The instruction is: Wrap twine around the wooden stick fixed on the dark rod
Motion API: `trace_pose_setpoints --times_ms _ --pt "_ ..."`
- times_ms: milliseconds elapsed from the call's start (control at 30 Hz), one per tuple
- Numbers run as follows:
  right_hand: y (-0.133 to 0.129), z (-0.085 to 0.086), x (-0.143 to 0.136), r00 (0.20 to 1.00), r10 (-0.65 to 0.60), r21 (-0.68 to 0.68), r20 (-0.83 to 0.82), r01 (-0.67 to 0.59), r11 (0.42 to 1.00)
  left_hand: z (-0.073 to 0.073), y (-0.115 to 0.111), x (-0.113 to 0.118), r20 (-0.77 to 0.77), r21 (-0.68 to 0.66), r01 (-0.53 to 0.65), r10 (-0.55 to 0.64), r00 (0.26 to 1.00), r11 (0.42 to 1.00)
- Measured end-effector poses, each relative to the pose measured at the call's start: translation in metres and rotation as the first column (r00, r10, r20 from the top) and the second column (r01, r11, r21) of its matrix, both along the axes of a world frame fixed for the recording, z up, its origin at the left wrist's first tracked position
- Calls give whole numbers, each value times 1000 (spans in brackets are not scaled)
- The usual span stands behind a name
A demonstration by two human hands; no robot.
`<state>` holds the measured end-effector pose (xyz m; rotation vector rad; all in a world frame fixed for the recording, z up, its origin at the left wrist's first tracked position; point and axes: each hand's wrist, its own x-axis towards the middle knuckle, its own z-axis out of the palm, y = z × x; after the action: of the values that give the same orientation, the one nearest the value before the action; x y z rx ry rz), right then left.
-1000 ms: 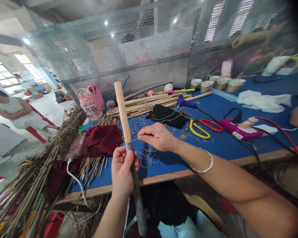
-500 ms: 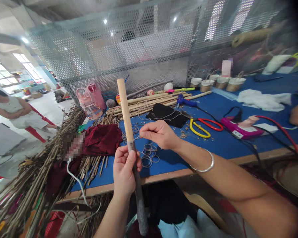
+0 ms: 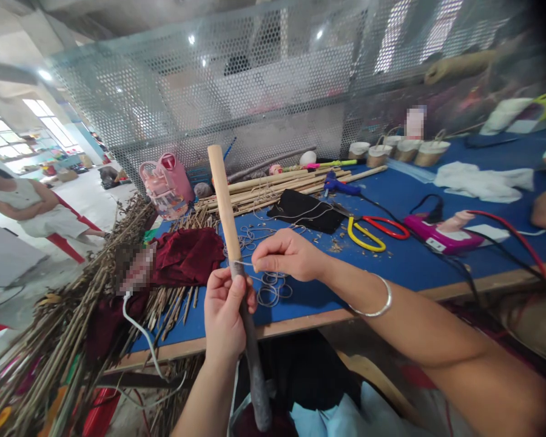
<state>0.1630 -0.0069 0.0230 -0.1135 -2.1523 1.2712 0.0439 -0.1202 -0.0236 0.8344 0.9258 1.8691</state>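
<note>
A wooden stick [image 3: 224,209], pale and bare at the top and wrapped in grey below, stands tilted in front of me. My left hand [image 3: 227,303] is closed around it just under the upper edge of the grey wrap. To its right my right hand [image 3: 289,255] pinches a thin grey cord [image 3: 246,263], which runs taut to the stick at that edge. Loose loops of the cord [image 3: 275,288] lie on the blue table behind. The stick's lower end rests near my lap.
On the blue table [image 3: 318,291] lie yellow-and-red-handled scissors [image 3: 368,233], a blue glue gun [image 3: 341,185], a black cloth [image 3: 304,211], a magenta power strip [image 3: 441,233] and pale sticks [image 3: 273,191]. Dry stalks [image 3: 73,291] and a dark red cloth [image 3: 186,256] are at left. Someone sits far left [image 3: 31,206].
My right hand has moved slightly left and down, closer to the stick. The stick's top has shifted a little left with my left hand.
</note>
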Motion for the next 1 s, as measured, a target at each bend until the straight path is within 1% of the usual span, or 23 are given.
trace_pose_setpoints --times_ms 67,133,267,367,467,533,667,767,833,867,933,1000 --pt "3 -3 -1 997 24 69 74 -29 997 0 0 -1 7 -2 -19 19 1000 1000" --pt "7 -5 -4 995 -27 119 99 15 993 0 0 -2 18 -2 -18 18 1000 1000" --pt "8 -5 -5 982 -187 164 0 185 969 -1 0 -1 35 -1 37 -37 999 999" --pt "5 0 -2 963 -258 176 -76 267 947 -1 0 1 39 2 51 -51 998 999" --pt "4 3 0 961 -265 165 -80 275 947 0 -1 2 37 3 53 -53 998 999" --pt "4 2 -1 972 -233 140 -34 236 962 0 -1 2 36 -3 41 -41 999 999" --pt "9 -6 -8 987 -151 17 60 150 988 0 0 2 50 -20 38 -37 998 999" --pt "14 -12 -13 992 -109 -104 64 115 988 -1 3 0 86 -25 112 -110 990 993" --pt "18 -16 -15 997 -52 -194 50 61 979 -3 7 -2 146 -35 213 -206 968 976" --pt "19 -18 -15 999 -14 -247 33 22 969 -4 8 -3 192 -42 280 -268 944 959" --pt "21 -20 -15 997 74 -365 -17 -75 928 -7 11 -5 299 -44 422 -392 870 905" --pt "21 -22 -13 984 170 -460 -48 -173 871 -9 14 -4 385 -29 536 -486 785 844"
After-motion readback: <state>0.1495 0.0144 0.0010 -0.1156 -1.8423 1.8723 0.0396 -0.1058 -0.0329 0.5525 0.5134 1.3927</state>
